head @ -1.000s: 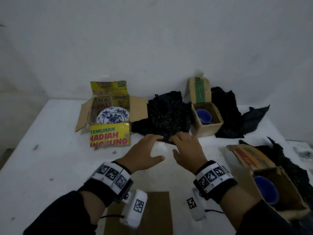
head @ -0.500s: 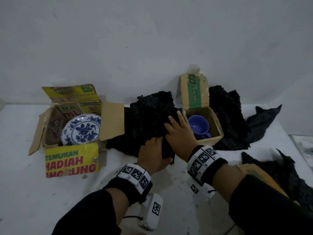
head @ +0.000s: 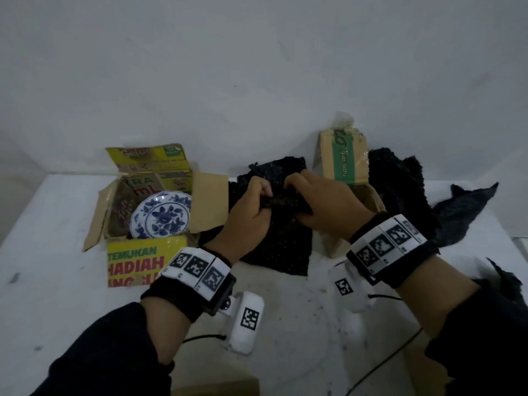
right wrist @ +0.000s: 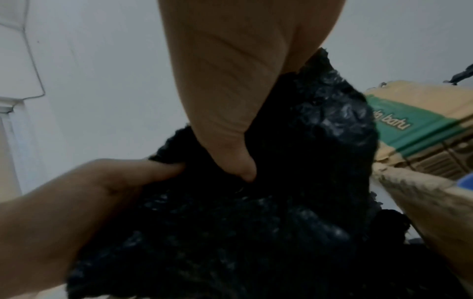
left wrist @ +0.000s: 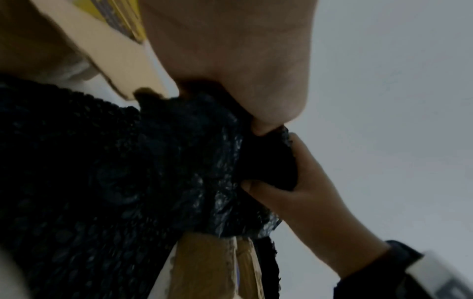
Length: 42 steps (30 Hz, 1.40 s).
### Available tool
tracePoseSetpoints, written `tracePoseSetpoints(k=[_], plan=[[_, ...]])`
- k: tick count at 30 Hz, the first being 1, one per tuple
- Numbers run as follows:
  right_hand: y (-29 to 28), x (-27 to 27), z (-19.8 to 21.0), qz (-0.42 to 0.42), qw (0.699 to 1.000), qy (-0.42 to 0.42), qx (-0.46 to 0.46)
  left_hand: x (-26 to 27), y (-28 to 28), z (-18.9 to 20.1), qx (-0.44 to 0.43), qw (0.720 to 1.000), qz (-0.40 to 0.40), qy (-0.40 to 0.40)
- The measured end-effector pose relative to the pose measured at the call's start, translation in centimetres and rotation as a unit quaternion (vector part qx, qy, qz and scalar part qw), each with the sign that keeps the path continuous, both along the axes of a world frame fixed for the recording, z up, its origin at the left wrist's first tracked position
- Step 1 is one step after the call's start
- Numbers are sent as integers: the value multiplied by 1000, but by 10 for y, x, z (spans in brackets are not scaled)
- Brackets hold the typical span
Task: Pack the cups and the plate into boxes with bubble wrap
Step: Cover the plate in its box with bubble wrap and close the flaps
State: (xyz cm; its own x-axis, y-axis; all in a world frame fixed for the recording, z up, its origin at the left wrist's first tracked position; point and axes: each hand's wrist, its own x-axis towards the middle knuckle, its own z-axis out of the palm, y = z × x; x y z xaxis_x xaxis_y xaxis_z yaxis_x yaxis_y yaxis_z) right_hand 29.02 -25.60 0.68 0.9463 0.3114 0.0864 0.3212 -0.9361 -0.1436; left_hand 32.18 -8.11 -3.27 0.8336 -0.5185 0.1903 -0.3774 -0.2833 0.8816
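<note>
A sheet of black bubble wrap (head: 281, 241) hangs bunched between both hands above the white table (head: 51, 252). My left hand (head: 251, 207) grips its left part with curled fingers. My right hand (head: 320, 201) grips its right part, thumb pressed into the folds. In the wrist views the bubble wrap (left wrist: 153, 172) (right wrist: 294, 182) fills the middle. A blue-and-white floral plate (head: 160, 215) leans inside the open yellow box (head: 134, 261) to the left. A small brown box (head: 343, 161) with a green stripe stands behind my right hand, its inside hidden.
More black bubble wrap (head: 400, 195) lies crumpled right of the small box, and another dark piece (head: 468, 207) lies further right. A wall rises just behind the table. Cables (head: 380, 367) trail from the wrist cameras over the front of the table.
Both hands went from resting by the wrap's near edge to gripping it and lifting it up off the table. The view shifted, and my right hand now hides the blue cup in the small box.
</note>
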Motion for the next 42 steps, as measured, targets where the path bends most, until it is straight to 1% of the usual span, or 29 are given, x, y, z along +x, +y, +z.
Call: tracePoseSetpoints(k=[2,4,6,9,11,13,14,17,19,21,23,26,29,31,33,34,36,38,40,42], plan=[[5,2,5,5,998,-24,53,-2,16,14,-2,1000,-26,-4],[18,5,11,-3,993,-40,109,-1,34,24,25,997,-56,-46],[36,10,18,4,983,-48,175,4,54,32,46,993,-64,-90],[71,23,21,46,965,-42,256,19,88,42,43,989,-1,-140],[98,34,21,43,953,-10,301,28,113,47,26,988,59,-141],[127,43,20,37,945,16,325,37,136,51,8,988,103,-112],[141,48,18,38,947,16,320,40,146,51,-2,990,117,-81],[180,65,9,25,964,15,264,53,169,50,-55,986,157,23],[205,77,1,-7,970,-6,243,63,183,46,-77,978,176,75],[226,89,-6,-45,968,-41,242,72,197,40,-84,975,180,98],[241,100,-14,-61,964,-47,253,78,211,33,-74,977,169,105],[255,116,-27,-90,964,-24,249,85,233,13,-80,977,153,129],[265,128,-37,-143,963,17,227,91,251,-8,-97,968,137,189],[271,132,-43,-195,953,42,226,94,256,-18,-125,960,86,234],[277,136,-48,-242,932,87,255,94,256,-19,-191,942,55,271],[280,138,-51,-260,917,122,276,91,255,-16,-204,935,55,284],[285,144,-58,-278,882,183,333,84,254,-15,-214,934,26,287],[291,151,-66,-282,861,206,370,78,252,-16,-223,931,27,288],[293,157,-71,-283,853,216,382,79,253,-27,-222,937,23,270],[294,162,-75,-275,856,221,377,82,253,-41,-222,936,15,271]])
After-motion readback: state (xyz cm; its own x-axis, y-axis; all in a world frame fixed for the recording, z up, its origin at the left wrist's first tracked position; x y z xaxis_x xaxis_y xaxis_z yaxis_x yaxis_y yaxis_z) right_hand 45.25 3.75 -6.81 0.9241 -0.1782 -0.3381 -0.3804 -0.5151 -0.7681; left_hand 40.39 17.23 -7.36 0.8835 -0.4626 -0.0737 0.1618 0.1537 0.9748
